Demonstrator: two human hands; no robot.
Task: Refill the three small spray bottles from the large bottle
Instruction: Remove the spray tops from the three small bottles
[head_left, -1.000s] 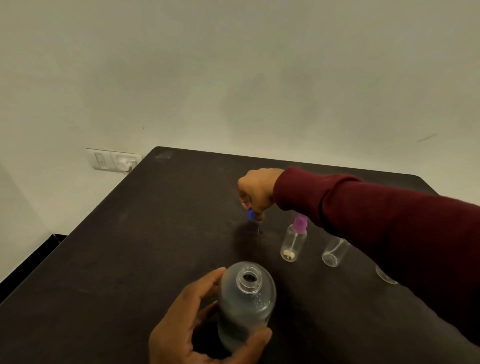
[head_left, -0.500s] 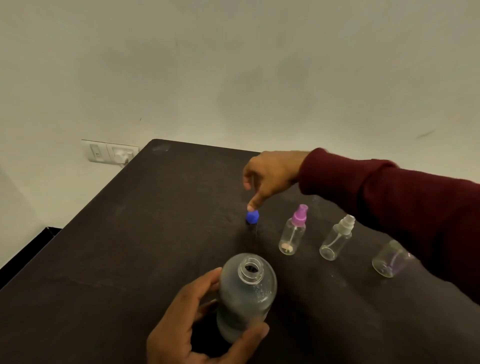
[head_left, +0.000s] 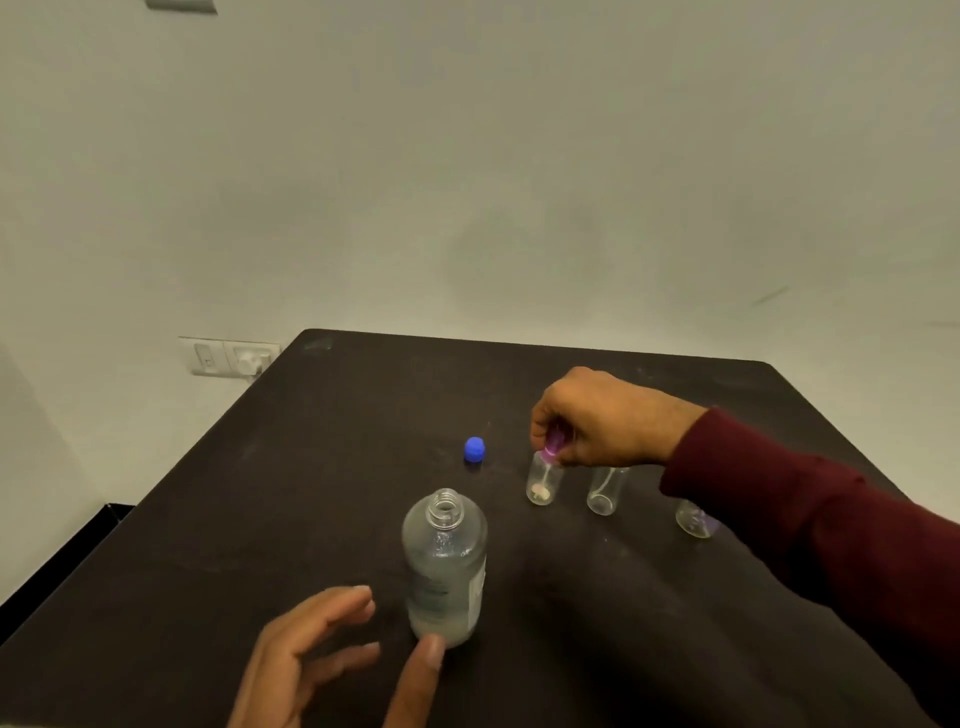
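Note:
The large clear bottle (head_left: 445, 566) stands uncapped on the dark table (head_left: 260, 519). Its blue cap (head_left: 474, 449) lies behind it. My left hand (head_left: 322, 660) is open just left of the bottle's base, the thumb tip touching it. Three small clear spray bottles stand in a row to the right. My right hand (head_left: 602, 418) pinches the purple spray top of the leftmost small bottle (head_left: 544, 483). The middle small bottle (head_left: 604, 491) shows below that hand, its top hidden. My sleeve covers most of the right small bottle (head_left: 695, 519).
A white wall rises behind the table's far edge. A switch and socket plate (head_left: 228, 357) sits on the wall at the left. A dark strip (head_left: 67, 551) runs below the table's left edge.
My right hand left the blue cap on the table and moved right onto the purple spray top. My left hand let go of the large bottle and opened.

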